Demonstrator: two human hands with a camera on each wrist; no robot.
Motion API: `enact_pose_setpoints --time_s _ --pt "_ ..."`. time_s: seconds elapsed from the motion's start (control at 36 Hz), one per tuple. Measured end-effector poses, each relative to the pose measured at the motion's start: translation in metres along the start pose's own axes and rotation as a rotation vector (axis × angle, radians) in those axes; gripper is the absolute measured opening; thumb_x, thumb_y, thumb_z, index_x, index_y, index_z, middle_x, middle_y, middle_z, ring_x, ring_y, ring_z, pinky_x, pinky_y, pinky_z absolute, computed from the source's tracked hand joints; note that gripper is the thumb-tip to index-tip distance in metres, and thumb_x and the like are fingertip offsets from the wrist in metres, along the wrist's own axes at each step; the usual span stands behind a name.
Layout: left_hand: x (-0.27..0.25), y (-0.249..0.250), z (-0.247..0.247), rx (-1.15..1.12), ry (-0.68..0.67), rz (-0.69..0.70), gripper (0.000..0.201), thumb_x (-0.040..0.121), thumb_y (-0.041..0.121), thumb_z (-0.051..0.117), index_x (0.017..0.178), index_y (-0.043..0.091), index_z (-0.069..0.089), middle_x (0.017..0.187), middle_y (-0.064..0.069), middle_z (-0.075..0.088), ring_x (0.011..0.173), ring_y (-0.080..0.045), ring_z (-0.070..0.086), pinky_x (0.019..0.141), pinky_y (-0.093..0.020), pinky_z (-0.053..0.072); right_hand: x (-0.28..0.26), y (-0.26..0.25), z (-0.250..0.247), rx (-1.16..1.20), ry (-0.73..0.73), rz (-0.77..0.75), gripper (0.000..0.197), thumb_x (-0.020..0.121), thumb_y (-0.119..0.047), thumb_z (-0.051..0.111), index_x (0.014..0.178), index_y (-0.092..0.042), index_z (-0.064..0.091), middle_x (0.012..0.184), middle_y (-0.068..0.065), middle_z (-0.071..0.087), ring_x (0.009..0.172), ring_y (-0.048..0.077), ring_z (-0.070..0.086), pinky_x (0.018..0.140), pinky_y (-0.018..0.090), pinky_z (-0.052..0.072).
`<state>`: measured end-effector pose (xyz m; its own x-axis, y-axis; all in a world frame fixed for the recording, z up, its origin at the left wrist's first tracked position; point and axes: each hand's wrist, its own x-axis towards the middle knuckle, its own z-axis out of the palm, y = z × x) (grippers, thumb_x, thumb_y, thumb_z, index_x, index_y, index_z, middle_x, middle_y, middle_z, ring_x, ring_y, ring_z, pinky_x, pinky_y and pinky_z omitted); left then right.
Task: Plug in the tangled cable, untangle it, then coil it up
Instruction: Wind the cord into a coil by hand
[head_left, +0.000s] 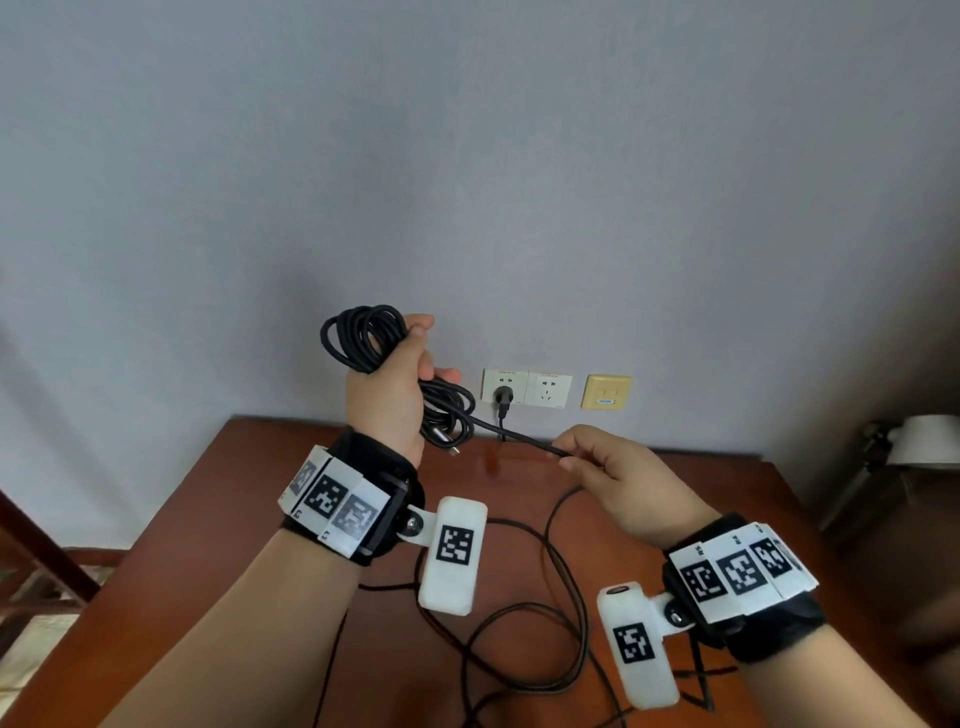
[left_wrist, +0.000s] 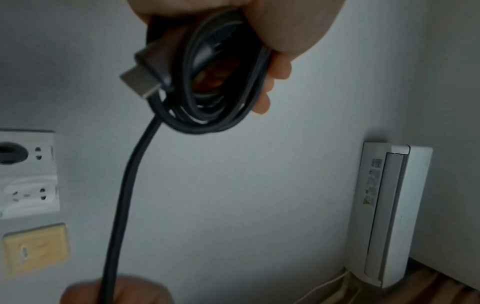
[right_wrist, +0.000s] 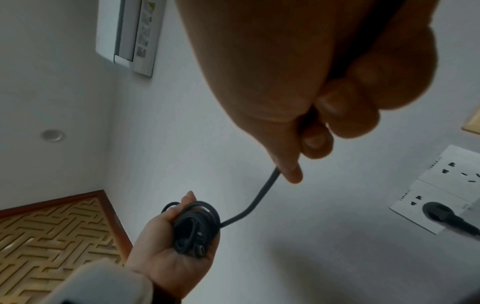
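Observation:
My left hand (head_left: 400, 379) is raised before the wall and grips a bundle of coiled black cable (head_left: 363, 335) (left_wrist: 207, 86) (right_wrist: 197, 224), several loops wrapped through the palm. A metal connector end (left_wrist: 141, 75) sticks out of the bundle. From the coil a straight stretch of cable (head_left: 509, 434) runs down to my right hand (head_left: 597, 462), which pinches it between thumb and fingers (right_wrist: 293, 172). The rest of the cable lies in loose loops (head_left: 545, 597) on the wooden table. Its black plug (head_left: 503, 397) (right_wrist: 439, 214) sits in the left wall socket.
A white double socket plate (head_left: 548, 389) and a yellow wall plate (head_left: 607, 392) are on the wall behind the brown table (head_left: 260, 519). A white lamp (head_left: 924, 441) stands at the right. A white air conditioner (left_wrist: 389, 214) hangs higher on the wall.

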<state>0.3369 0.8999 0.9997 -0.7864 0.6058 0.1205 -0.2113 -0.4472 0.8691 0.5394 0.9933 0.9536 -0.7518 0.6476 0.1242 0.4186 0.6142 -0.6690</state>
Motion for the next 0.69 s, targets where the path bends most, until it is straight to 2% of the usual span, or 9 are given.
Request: enact_pose_setpoints --time_s 0.06,0.11,0.17,0.22,0.33,0.44,0.53,0.58,0.69 --pt "0.004 0.003 -0.003 0.067 0.027 0.055 0.025 0.098 0.011 0.048 0.084 0.021 0.066 0.045 0.009 0.043 0.045 -0.011 0.059 0.047 -0.020 0.046 0.000 0.003 -0.003 -0.084 -0.011 0.008 0.007 0.096 -0.025 0.049 0.095 -0.029 0.055 0.077 -0.002 0.063 0.072 0.014 0.059 0.068 0.028 0.046" --pt "0.008 0.009 -0.006 0.204 0.061 0.145 0.025 0.097 0.013 0.049 0.083 0.025 0.065 0.046 0.008 0.045 0.047 -0.010 0.063 0.048 -0.020 0.048 -0.002 0.004 -0.007 -0.152 -0.015 0.019 0.005 0.097 -0.027 0.048 0.093 -0.028 0.052 0.069 -0.005 0.057 0.058 0.002 0.052 0.054 0.017 0.038" --pt "0.008 0.012 -0.007 0.361 0.065 0.231 0.024 0.096 0.017 0.051 0.082 0.031 0.064 0.054 0.005 0.055 0.051 -0.007 0.066 0.050 -0.022 0.047 -0.002 0.003 -0.008 -0.186 -0.038 0.021 0.004 0.097 -0.026 0.048 0.096 -0.026 0.052 0.069 -0.003 0.058 0.053 0.001 0.049 0.050 0.015 0.034" --pt "0.006 0.011 -0.006 0.457 0.041 0.278 0.022 0.095 0.023 0.053 0.081 0.036 0.064 0.065 0.006 0.065 0.055 -0.009 0.067 0.050 -0.024 0.046 -0.001 -0.001 -0.006 -0.204 -0.059 0.000 0.006 0.097 -0.023 0.047 0.099 -0.024 0.053 0.076 0.000 0.062 0.060 0.005 0.052 0.057 0.021 0.039" --pt "-0.001 0.008 -0.003 0.563 -0.039 0.317 0.023 0.096 0.024 0.052 0.084 0.039 0.063 0.064 0.006 0.066 0.056 -0.010 0.065 0.047 -0.016 0.045 0.002 -0.008 -0.001 -0.267 -0.094 -0.095 0.022 0.095 -0.017 0.049 0.113 -0.025 0.057 0.096 -0.004 0.063 0.090 0.013 0.058 0.082 0.028 0.045" --pt "-0.004 0.000 -0.004 0.663 -0.188 0.387 0.016 0.093 0.019 0.054 0.097 0.026 0.068 0.077 0.014 0.066 0.064 -0.003 0.067 0.063 -0.014 0.051 0.003 -0.019 -0.003 -0.337 -0.047 -0.233 0.022 0.094 -0.022 0.050 0.113 -0.027 0.061 0.085 -0.004 0.054 0.078 0.015 0.054 0.074 0.035 0.046" --pt "-0.004 -0.008 -0.005 0.888 -0.426 0.485 0.018 0.085 0.037 0.053 0.101 0.031 0.060 0.078 0.012 0.067 0.076 -0.016 0.068 0.072 -0.034 0.056 0.004 -0.030 -0.007 -0.317 -0.053 -0.355 0.026 0.093 -0.028 0.041 0.110 -0.030 0.060 0.080 -0.007 0.048 0.070 0.013 0.053 0.063 0.035 0.048" --pt "-0.006 -0.012 -0.003 0.997 -0.513 0.499 0.026 0.085 0.050 0.055 0.100 0.030 0.060 0.083 0.010 0.068 0.079 -0.015 0.066 0.071 -0.037 0.054 0.005 -0.032 -0.009 -0.317 -0.037 -0.404 0.024 0.093 -0.030 0.044 0.110 -0.032 0.061 0.080 -0.011 0.044 0.068 0.008 0.049 0.059 0.032 0.047" --pt "-0.009 -0.019 0.001 0.977 -0.616 0.343 0.056 0.070 0.072 0.062 0.106 0.029 0.060 0.088 0.021 0.063 0.088 -0.003 0.063 0.074 -0.017 0.047 0.006 -0.038 -0.012 -0.309 0.036 -0.444 0.027 0.095 -0.041 0.039 0.109 -0.035 0.061 0.083 -0.007 0.053 0.073 0.011 0.053 0.060 0.033 0.048"
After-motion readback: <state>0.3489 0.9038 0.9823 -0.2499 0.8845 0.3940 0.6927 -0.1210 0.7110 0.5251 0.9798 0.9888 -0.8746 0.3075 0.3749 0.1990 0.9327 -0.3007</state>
